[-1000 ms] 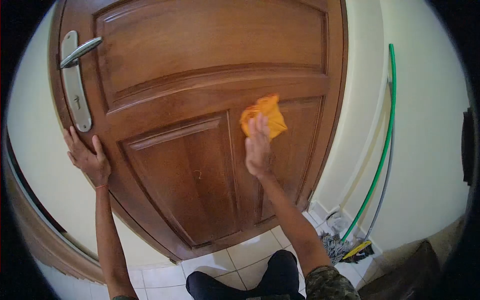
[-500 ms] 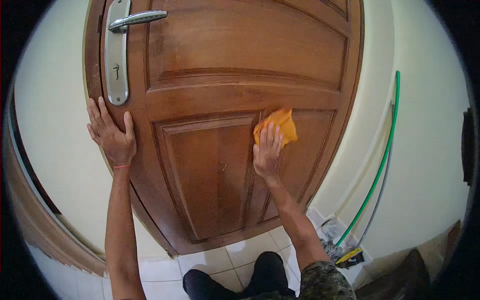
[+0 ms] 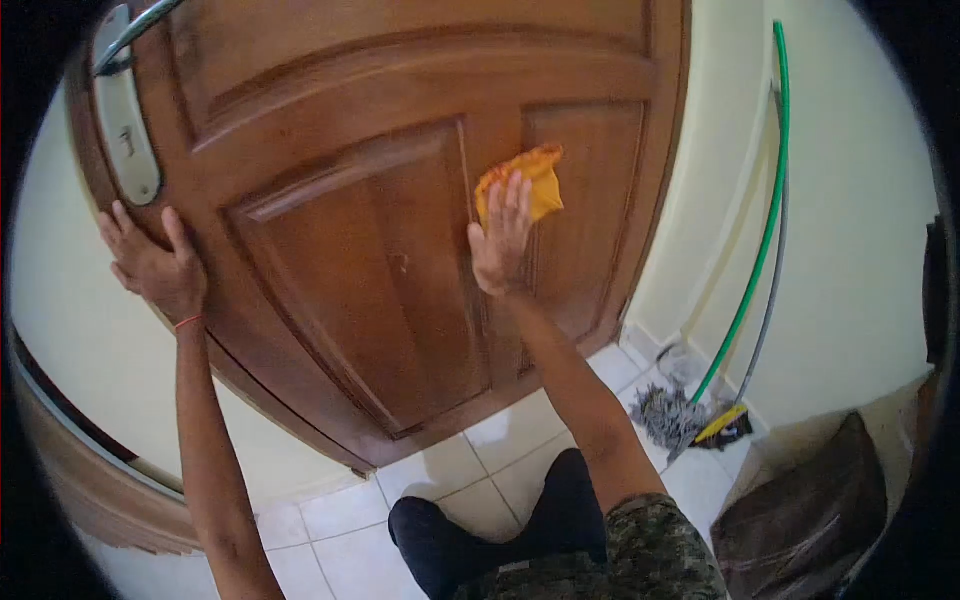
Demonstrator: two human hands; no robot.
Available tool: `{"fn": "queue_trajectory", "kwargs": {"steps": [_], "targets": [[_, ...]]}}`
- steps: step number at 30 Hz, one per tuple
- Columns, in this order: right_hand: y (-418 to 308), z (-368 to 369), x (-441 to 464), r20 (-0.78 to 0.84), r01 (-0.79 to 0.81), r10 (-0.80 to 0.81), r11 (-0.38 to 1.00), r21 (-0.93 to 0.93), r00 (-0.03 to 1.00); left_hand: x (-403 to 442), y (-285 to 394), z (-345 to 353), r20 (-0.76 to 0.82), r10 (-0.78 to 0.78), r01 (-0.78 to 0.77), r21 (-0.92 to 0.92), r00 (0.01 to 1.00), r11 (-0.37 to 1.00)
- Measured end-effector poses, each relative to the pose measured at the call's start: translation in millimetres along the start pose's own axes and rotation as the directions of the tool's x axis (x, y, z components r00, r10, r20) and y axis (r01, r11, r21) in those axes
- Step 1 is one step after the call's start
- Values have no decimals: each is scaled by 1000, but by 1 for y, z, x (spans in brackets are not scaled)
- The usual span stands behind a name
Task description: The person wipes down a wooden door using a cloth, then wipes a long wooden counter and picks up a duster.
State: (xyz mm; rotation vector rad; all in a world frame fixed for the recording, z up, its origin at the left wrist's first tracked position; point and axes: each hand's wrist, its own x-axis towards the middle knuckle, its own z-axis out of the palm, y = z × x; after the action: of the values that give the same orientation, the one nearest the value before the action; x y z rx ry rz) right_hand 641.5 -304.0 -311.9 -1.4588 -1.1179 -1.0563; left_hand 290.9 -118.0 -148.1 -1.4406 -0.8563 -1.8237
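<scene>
In the head view, a brown panelled wooden door [image 3: 400, 262] stands in front of me. My right hand [image 3: 502, 240] presses an orange cloth [image 3: 542, 186] against the upright strip between its two lower panels. The fingers lie over the cloth, which spreads out beyond them on the right. My left hand [image 3: 160, 268] rests with fingers apart on the door's left edge, just below the metal lock plate [image 3: 126, 135]. That hand holds nothing. Above it, the lever handle [image 3: 140, 35] is partly cut off by the view's edge.
On the right, a green pole [image 3: 774, 200] and a grey pole lean against the pale wall [image 3: 860, 230]. A grey mop head [image 3: 668, 415] and a yellow-and-black brush head [image 3: 722, 428] sit at floor level. Nearby lies a dark brown cushion-like item [image 3: 805, 510] on white tiles [image 3: 345, 510].
My view has tilted down and turned, shifting the door up and left in the picture. The cloth under my right hand is slightly lower on the door. My left hand stays at the edge.
</scene>
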Motion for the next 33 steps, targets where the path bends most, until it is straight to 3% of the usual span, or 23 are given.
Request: {"fn": "queue_trajectory", "kwargs": {"steps": [4,6,9,11,12,14,15,16,18,19,20,21,22,24,25,27,31,33], "targets": [[-3,6,-53,-47,-72,71,997,-23,996,0,1,1,-21,39,-39,0,999,999],[-7,15,-113,95,-183,192,978,-99,977,-1,0,1,-25,64,-64,-1,998,998],[-9,31,-192,65,-275,279,959,-60,958,0,-3,3,-12,70,-69,50,997,996],[-14,42,-228,-43,-519,518,855,-13,854,-2,0,-1,5,72,-72,54,997,996],[-18,47,-241,-41,-535,534,845,-8,844,-1,2,-3,22,59,-61,67,998,996],[-26,60,-263,-110,-829,827,558,49,551,1,3,-3,11,102,-102,42,995,994],[-28,65,-271,-118,-872,873,483,79,473,0,1,-2,13,100,-100,43,995,994],[-28,68,-279,-114,-876,877,477,79,467,-1,1,-2,12,93,-94,46,996,995],[-28,78,-292,-112,-930,956,291,226,272,1,1,-1,0,101,-101,48,995,994],[-25,85,-301,-102,-930,957,290,225,273,1,4,-3,7,89,-89,50,996,995],[-20,91,-311,-157,-931,975,201,305,160,0,5,-5,16,75,-76,52,997,996],[-13,97,-323,-202,-914,978,118,387,40,0,4,-5,17,75,-76,60,997,995],[-2,105,-345,-197,-914,979,120,388,44,0,2,-4,12,97,-97,55,995,994],[21,112,-383,-113,-840,978,-89,535,-176,1,1,-2,-4,114,-114,58,993,992],[21,97,-372,-105,-841,981,-85,534,-166,1,0,-1,0,109,-109,45,994,993],[8,59,-347,246,-477,886,-425,770,-392,0,2,-4,24,88,-89,50,996,995],[12,73,-335,300,-457,864,-475,752,-403,1,1,-2,2,104,-104,21,995,994],[-18,76,-284,32,-807,931,-332,488,-364,0,5,-4,12,71,-72,33,997,997]]}}
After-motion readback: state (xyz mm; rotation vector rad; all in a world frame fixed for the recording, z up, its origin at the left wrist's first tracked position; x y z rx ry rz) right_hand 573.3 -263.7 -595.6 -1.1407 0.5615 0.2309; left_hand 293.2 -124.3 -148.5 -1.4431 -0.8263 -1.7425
